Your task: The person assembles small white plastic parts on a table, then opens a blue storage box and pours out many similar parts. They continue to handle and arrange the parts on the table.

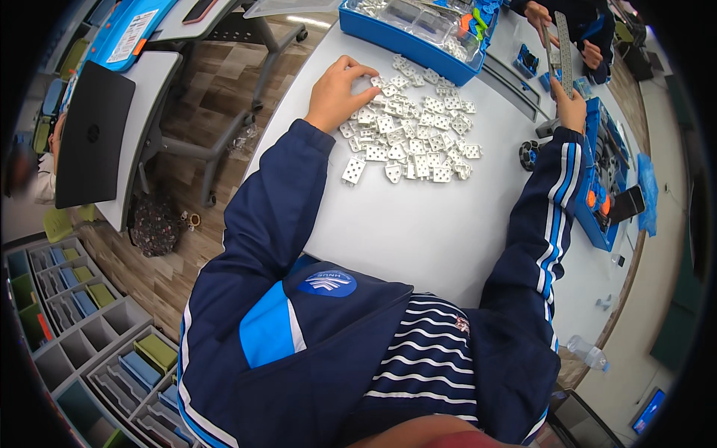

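A loose heap of small white plastic connector pieces with dark holes (418,138) lies on the white table. At the heap's upper left edge is my left hand (340,95), its thumb and forefinger apart on either side of a white piece (378,81); whether they touch it I cannot tell. My right hand (571,110) reaches to the far right and is closed around the lower end of a long grey perforated beam (565,56). A second grey strip stands close beside that beam, near another person's hand (538,15).
A blue tray of sorted parts (418,37) stands behind the heap. Another blue tray (597,228) holds dark and orange parts on the right. A black wheel (529,155) sits near my right sleeve. The other person's second hand (591,54) is close by. A laptop (97,134) occupies the left desk.
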A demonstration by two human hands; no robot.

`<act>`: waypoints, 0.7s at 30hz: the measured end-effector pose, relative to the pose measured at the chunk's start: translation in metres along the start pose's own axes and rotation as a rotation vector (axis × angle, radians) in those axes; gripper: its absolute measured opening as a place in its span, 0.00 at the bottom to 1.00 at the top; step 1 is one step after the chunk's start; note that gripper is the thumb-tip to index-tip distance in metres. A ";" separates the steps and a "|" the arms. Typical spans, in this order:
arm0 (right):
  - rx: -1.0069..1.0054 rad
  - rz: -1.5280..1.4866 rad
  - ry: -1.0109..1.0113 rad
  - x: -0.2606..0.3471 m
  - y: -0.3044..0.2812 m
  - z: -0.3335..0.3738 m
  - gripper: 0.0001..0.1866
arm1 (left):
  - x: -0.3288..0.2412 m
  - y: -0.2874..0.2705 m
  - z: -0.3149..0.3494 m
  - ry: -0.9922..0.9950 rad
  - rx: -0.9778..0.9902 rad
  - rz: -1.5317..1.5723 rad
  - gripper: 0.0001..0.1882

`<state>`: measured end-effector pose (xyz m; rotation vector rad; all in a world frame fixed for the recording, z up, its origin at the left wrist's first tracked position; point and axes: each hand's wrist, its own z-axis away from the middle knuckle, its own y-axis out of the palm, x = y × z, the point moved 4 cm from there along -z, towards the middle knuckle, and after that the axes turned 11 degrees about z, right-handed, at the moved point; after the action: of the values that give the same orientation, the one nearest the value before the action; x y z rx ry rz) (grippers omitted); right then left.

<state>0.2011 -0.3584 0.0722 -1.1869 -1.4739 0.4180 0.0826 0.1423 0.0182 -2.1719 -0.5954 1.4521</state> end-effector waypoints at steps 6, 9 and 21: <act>-0.159 -0.218 0.077 -0.009 0.017 0.011 0.28 | 0.003 0.005 -0.002 -0.032 -0.039 0.209 0.13; -0.173 -0.347 0.067 -0.014 0.036 0.026 0.23 | 0.005 0.007 -0.004 -0.029 -0.079 0.341 0.12; -0.216 -0.580 0.031 -0.012 0.048 0.032 0.17 | 0.009 0.013 -0.017 -0.262 -0.065 0.748 0.13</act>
<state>0.1916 -0.3367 0.0183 -0.8645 -1.7821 -0.1580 0.1030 0.1349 0.0090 -2.3954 0.1360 2.1306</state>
